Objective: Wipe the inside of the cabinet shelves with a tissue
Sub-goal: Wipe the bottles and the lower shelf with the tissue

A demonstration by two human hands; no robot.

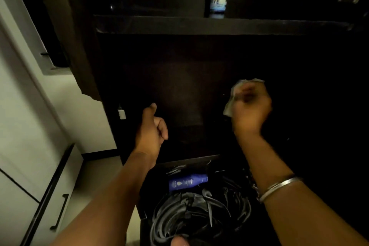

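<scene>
coiled dark cables (pixel 195 213) lay nearest my camera, heaped on the lowest level of the cabinet, with a blue bottle (pixel 187 182) lying on its side just behind them. above these, both forearms reached into the dark cabinet (pixel 179 90). my left hand (pixel 152 129) was empty, its fingers curled into a loose fist with the thumb raised, held close to the left side of the opening; whether it touched the wood i could not tell. my right hand (pixel 250 109) was closed around the crumpled tissue (pixel 234 94), which stuck out above and to the left of the knuckles and sat against, or just off, the dark back panel of the middle compartment; motion blur hid the contact. a metal bangle (pixel 279 186) circled the right forearm. the upper shelf (pixel 219 25) ran across the top of that compartment and carried a small upright labelled bottle (pixel 217 0). as to progress, i judged the wiping to be under way in the middle compartment, on its right side. no clean or dusty patches were legible in the poor light, so the share already done could not be read. the upper shelf, occupied by its bottle, and the cluttered bottom level looked as though they remained to be wiped.
</scene>
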